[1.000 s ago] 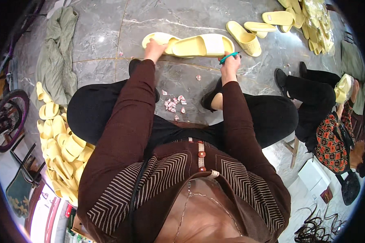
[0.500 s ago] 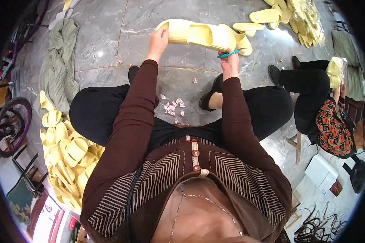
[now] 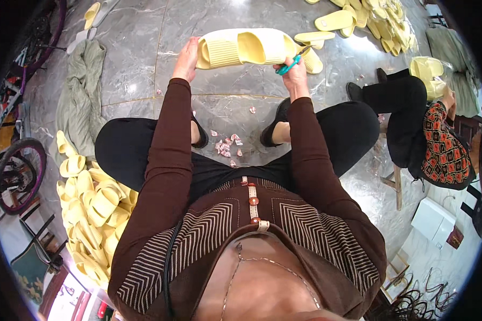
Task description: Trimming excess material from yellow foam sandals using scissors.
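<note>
In front of me, above the floor, I hold a yellow slide slipper (image 3: 223,50) with a ribbed strap, lying crosswise; whether a second one is pressed to it I cannot tell. My left hand (image 3: 186,60) grips its left end, fingers on the outer side. At the other end, my right hand (image 3: 294,75) is closed around small scissors (image 3: 289,66) with teal handles. Their dark blades point up and to the right, beside the slipper. The fingers of this hand also lie against the slipper's right end, partly hidden.
A heap of yellow slippers (image 3: 93,208) lies by my left knee, near a green cloth (image 3: 83,91). More slippers (image 3: 383,24) are piled at the far right. Crumpled paper scraps (image 3: 227,145) litter the floor between my feet. A co-worker (image 3: 447,144) sits on the right holding bagged yellow slippers (image 3: 427,75).
Both hands have shifted left with the slipper. The left hand's grip has opened out along its end, and the scissors have turned so their blades show.
</note>
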Action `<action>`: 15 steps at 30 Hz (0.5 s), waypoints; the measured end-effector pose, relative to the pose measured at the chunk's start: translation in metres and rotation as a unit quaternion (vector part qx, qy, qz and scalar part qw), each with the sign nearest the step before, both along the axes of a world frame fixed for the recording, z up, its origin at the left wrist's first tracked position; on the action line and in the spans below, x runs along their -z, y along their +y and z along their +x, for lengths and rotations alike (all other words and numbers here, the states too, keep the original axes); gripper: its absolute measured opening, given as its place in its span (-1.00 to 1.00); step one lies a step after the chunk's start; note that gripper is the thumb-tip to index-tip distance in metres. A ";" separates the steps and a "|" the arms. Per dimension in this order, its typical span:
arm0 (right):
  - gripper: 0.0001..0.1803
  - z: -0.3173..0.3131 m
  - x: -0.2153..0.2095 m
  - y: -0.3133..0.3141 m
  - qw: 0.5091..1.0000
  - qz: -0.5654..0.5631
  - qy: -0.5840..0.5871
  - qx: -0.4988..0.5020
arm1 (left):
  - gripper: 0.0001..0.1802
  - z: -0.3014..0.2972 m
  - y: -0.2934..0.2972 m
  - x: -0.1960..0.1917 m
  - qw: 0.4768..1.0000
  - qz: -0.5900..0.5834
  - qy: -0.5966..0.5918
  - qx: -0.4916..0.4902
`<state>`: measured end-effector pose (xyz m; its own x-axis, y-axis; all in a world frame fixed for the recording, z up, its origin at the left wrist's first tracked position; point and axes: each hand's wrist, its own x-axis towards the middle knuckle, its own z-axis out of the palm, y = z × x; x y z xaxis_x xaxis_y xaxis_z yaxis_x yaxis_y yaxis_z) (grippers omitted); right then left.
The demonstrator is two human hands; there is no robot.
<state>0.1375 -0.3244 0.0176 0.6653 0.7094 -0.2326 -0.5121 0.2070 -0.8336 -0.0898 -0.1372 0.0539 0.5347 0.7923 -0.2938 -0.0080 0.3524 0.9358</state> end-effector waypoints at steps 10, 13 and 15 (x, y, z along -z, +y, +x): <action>-0.68 -0.021 0.009 -0.001 0.998 -0.052 0.042 0.015 | -0.51 0.000 0.006 0.005 0.987 0.098 0.081 0.100; -0.71 -0.031 0.026 0.014 0.990 -0.127 0.053 0.040 | -0.55 -0.005 0.045 -0.009 0.972 0.145 0.125 0.136; -0.73 -0.018 0.045 0.010 0.971 -0.227 0.035 0.073 | -0.64 0.006 0.067 -0.057 0.874 0.348 0.273 0.200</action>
<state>0.1197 -0.3143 -0.0269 0.7222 0.4230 -0.5473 -0.5636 -0.0987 -0.8201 -0.0843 -0.0703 0.1113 0.7412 0.6618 -0.1124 0.5000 -0.4326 0.7503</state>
